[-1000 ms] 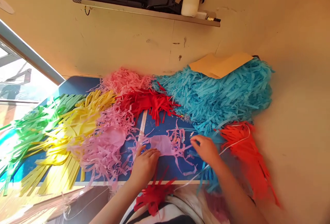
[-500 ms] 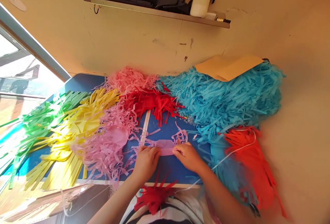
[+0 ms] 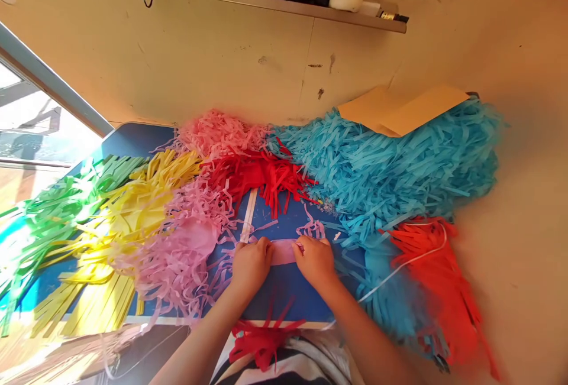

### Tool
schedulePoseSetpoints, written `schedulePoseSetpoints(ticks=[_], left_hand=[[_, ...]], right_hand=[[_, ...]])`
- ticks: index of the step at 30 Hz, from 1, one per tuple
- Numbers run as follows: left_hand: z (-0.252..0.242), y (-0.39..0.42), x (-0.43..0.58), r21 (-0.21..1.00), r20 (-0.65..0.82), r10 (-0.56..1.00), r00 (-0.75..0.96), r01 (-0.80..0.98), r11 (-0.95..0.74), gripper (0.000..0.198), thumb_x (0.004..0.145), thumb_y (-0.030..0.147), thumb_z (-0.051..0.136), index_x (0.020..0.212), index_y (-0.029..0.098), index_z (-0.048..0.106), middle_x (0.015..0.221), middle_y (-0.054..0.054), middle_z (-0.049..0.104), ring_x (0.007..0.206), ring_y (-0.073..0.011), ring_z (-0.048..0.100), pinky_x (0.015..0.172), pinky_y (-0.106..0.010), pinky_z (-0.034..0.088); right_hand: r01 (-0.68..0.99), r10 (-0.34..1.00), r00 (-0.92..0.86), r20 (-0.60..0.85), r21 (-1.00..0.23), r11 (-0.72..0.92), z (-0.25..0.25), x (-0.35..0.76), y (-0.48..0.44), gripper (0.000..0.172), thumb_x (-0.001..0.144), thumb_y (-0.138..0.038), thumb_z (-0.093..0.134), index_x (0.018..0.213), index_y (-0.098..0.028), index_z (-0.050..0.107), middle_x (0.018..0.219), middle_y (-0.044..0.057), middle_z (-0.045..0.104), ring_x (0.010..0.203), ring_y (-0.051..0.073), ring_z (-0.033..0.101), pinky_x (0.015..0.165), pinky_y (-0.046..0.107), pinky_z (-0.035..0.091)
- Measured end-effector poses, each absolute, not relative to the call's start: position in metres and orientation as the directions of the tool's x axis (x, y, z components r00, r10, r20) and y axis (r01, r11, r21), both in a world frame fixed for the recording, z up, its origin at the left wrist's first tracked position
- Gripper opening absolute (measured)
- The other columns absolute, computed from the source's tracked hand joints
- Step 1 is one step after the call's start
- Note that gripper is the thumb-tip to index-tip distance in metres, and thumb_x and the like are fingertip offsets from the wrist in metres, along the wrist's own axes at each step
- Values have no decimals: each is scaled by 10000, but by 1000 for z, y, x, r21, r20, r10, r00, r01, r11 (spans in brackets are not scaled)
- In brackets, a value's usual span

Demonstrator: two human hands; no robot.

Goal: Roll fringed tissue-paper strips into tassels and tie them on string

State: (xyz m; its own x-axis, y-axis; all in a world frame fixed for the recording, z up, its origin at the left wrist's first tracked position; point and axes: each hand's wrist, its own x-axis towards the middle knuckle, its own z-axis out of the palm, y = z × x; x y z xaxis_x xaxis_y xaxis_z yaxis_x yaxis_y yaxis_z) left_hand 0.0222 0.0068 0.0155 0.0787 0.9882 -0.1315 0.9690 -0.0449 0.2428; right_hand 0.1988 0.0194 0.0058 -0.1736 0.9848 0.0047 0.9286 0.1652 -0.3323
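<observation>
A pink-purple paper strip [image 3: 283, 252] is stretched between my two hands, low over the blue table. My left hand [image 3: 252, 261] has its fingers closed on the strip's left end. At the right end my right hand [image 3: 314, 256] pinches the same strip. Thin purple fringe [image 3: 313, 228] shows just behind my right hand. To the left lies a heap of purple fringed paper [image 3: 181, 249]. Behind my hands is dark red fringed paper [image 3: 266, 175], and another red fringed piece [image 3: 261, 343] lies at my lap.
Yellow fringe [image 3: 137, 207] and green fringe [image 3: 66, 201] cover the blue table [image 3: 275, 296] at left. Blue fringe [image 3: 399, 172] fills the right, with orange-red fringe [image 3: 439, 278] and white string [image 3: 408, 262] nearby. A shelf [image 3: 266, 3] is on the wall.
The view has shifted slightly. My right hand has turned more upright, with its knuckles up, and both hands have drawn a little closer around the strip.
</observation>
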Motion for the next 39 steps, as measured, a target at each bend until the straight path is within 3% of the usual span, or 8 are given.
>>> schedulePoseSetpoints(ticks=[12,15,17,21,25,28,31,39], left_hand=[[11,12,23,149,-84,993,82,986,-69,280,977,342,446,938,154,650,678,-85,715,667,-257,680,730,-373,416],[13,10,25,130,0,994,106,986,-105,273,977,318,449,1058,143,641,929,-151,722,899,-309,663,830,-441,413],[15,9,26,129,43,978,204,969,-208,246,974,261,456,1128,186,631,1119,-146,681,1039,-299,616,900,-448,400],[16,11,23,137,50,880,473,869,-475,215,936,151,489,996,244,674,1021,-49,699,926,-219,623,900,-395,421],[23,10,16,126,110,830,546,821,-557,206,870,165,541,1019,217,673,1081,-63,696,1052,-266,585,1093,-534,282],[29,8,16,131,171,814,556,805,-578,234,795,274,620,1014,216,680,1056,-70,701,1142,-314,536,1169,-614,117],[34,6,22,102,189,804,564,803,-587,251,753,289,632,979,197,689,1008,-90,698,1127,-326,537,1186,-630,65],[37,9,30,86,177,846,502,849,-522,195,819,151,534,906,203,701,912,-92,705,1062,-308,580,1168,-661,51]], right_hand=[[930,983,-178,55,-318,186,-3,200,22,166,928,-245,549,783,-211,621,793,10,727,737,202,646,727,350,332],[930,984,-161,76,-322,177,-2,199,22,86,914,-240,572,852,-208,622,830,29,723,784,218,642,742,354,330],[935,984,-122,129,-317,157,-1,199,22,81,886,-249,611,953,-203,611,930,58,713,892,245,629,771,359,332],[949,980,-37,197,-301,96,1,207,26,198,844,-265,647,1025,-205,590,1033,86,680,996,278,580,812,375,338],[963,956,78,282,-268,1,12,224,24,259,840,-192,608,1098,-189,605,1165,123,649,1065,298,545,874,414,333],[909,913,-280,296,-225,352,25,225,14,305,819,-152,585,1120,-191,612,1205,113,634,1105,274,528,937,410,325],[716,744,-656,130,-206,667,29,218,7,244,809,-158,579,1047,-173,630,1065,102,675,1004,248,568,911,385,351],[772,811,-580,70,-270,575,19,223,31,240,816,-136,563,1046,-169,620,984,60,700,934,215,618,852,357,364]])
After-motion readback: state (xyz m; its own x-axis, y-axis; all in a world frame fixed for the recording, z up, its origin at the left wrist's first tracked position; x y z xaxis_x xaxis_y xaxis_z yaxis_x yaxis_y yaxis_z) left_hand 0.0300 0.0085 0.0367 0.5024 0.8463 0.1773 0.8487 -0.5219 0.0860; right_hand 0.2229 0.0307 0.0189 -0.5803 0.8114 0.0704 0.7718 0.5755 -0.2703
